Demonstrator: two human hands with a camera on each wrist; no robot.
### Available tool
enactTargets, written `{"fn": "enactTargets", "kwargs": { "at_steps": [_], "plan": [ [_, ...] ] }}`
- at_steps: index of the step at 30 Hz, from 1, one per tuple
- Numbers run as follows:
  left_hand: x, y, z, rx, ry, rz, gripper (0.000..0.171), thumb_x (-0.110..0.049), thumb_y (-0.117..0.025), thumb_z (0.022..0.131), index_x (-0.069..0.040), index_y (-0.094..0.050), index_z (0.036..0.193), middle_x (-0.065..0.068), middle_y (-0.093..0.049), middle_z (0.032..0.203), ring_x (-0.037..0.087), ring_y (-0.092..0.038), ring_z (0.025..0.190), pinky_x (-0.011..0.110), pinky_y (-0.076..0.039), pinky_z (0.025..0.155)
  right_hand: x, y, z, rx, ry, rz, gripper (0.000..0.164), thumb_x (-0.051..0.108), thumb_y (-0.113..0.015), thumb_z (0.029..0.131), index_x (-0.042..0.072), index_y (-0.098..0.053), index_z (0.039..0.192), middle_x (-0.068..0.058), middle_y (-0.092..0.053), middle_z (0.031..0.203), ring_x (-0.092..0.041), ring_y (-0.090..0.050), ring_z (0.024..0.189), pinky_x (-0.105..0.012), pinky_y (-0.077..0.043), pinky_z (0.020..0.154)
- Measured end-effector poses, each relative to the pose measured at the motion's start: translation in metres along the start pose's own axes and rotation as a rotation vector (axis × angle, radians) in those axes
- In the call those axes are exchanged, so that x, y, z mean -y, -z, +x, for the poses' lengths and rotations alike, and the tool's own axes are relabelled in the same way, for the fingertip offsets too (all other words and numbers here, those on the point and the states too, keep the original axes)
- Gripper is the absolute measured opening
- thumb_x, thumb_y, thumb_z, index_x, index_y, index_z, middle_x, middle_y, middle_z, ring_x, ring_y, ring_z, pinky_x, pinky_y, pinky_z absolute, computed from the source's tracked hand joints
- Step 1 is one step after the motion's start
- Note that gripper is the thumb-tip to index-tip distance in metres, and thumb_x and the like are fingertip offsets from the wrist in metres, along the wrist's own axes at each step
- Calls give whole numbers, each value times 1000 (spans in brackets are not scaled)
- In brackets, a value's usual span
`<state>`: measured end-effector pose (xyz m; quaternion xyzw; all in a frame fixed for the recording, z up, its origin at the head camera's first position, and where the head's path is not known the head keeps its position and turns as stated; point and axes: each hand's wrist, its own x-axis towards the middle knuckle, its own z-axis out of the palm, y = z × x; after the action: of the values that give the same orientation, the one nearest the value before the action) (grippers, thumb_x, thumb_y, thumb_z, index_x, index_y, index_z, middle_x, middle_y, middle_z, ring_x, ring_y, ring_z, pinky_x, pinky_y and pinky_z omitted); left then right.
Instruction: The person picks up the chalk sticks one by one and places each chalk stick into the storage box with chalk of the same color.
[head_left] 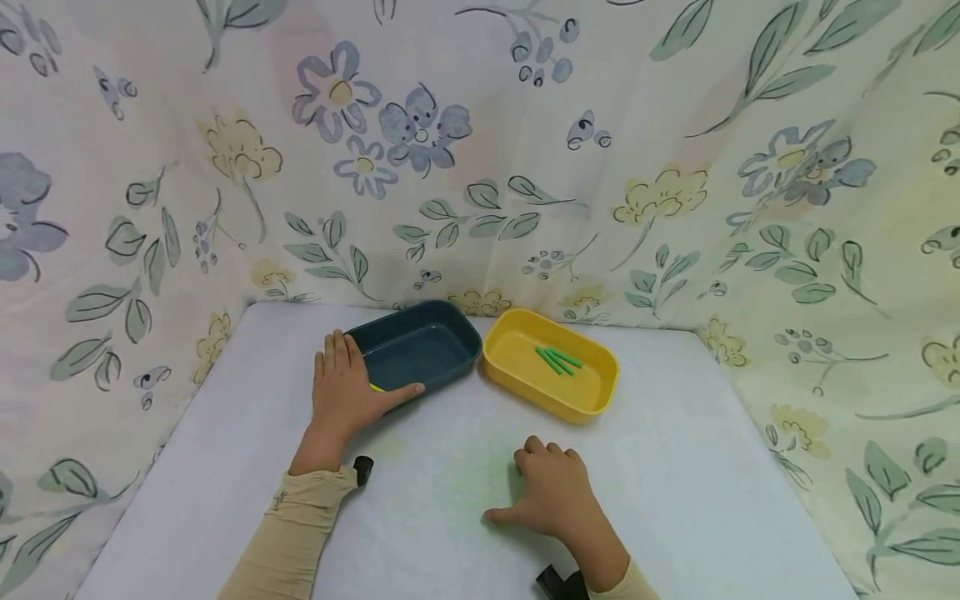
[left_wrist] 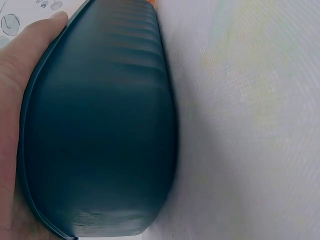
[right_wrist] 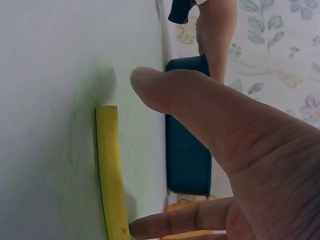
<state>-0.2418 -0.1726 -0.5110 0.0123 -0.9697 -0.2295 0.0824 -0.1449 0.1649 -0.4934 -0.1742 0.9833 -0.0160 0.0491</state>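
My left hand (head_left: 343, 392) lies over the left end of a dark teal tray (head_left: 420, 346), fingers straight along its end and thumb stretched along the near rim. In the left wrist view, the thumb runs beside the rim of the tray (left_wrist: 100, 130). A bit of something yellow (head_left: 377, 387) shows by that thumb. My right hand (head_left: 555, 492) hovers low over the table, thumb spread from the bent fingers. Below it lies a yellow, chalk-like stick (right_wrist: 111, 170), visible in the right wrist view. One fingertip is close to the stick; contact is unclear.
A yellow tray (head_left: 525, 392) stands right of the teal one, with several green sticks (head_left: 557, 361) in it. Faint green and yellow smudges mark the white tablecloth (head_left: 450, 492). Floral fabric (head_left: 480, 167) rises behind the table and along its sides.
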Motion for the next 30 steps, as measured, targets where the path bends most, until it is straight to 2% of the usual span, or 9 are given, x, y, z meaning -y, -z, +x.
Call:
{"fn": "enactTargets", "kwargs": {
  "at_steps": [8, 14, 30],
  "plan": [
    [-2, 4, -2, 16, 9, -11, 156, -99, -60, 71, 10, -2, 166, 30, 9, 175, 49, 5, 164, 68, -2, 131, 1, -2, -5, -14, 6, 13, 87, 90, -79, 59, 16, -76, 104, 0, -65, 109, -20, -57, 86, -45, -49, 71],
    [-3, 7, -3, 7, 5, -20, 154, -96, -63, 72, 12, -4, 165, 31, 7, 175, 50, 3, 164, 68, -2, 131, 2, 0, -7, -11, 3, 10, 84, 88, -81, 58, 16, -74, 101, 1, -65, 107, -20, -57, 86, -46, -49, 73],
    [-3, 6, -3, 2, 3, -19, 155, -97, -62, 72, 11, -4, 165, 31, 6, 175, 49, 4, 164, 68, -2, 131, -4, 3, -14, 20, -51, 11, 92, 89, -82, 54, 14, -75, 107, 2, -60, 99, -20, -54, 83, -46, -48, 72]
  ]
}}
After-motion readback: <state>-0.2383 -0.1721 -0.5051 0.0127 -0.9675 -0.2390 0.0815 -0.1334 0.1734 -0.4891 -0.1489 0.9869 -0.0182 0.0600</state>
